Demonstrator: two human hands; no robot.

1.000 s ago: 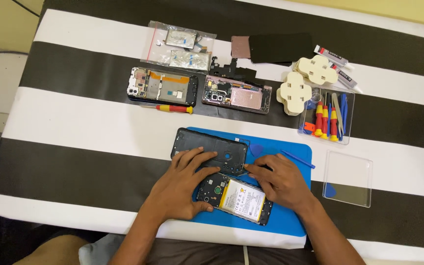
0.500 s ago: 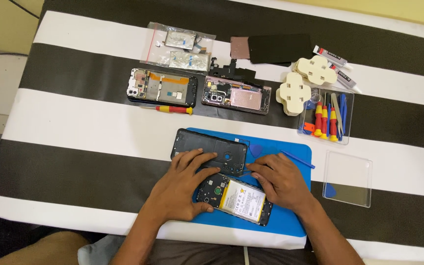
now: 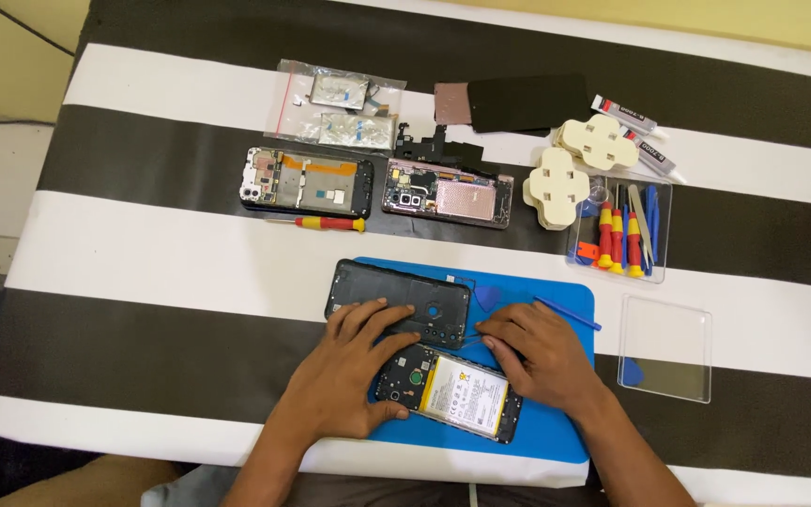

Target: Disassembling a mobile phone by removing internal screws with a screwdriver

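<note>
Black-and-white striped table [image 3: 143, 253] with a blue mat [image 3: 556, 427] at 6 o'clock. Opened phone [image 3: 452, 392], battery showing, sits on the mat. Left hand [image 3: 349, 371] is spread flat, fingers on the black back cover [image 3: 396, 300] just at 12 of the phone. Right hand [image 3: 542, 357] has its fingertips pinched together at the phone's top edge; can't tell what's between them. Tool tray [image 3: 626, 230] at 2.

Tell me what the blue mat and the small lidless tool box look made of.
Blue mat: probably silicone or rubber; matte, even blue, lying flat with rounded corners. Tool box: clear rigid plastic by the look; the tools and tablecloth stripes show through its glossy walls.
</note>
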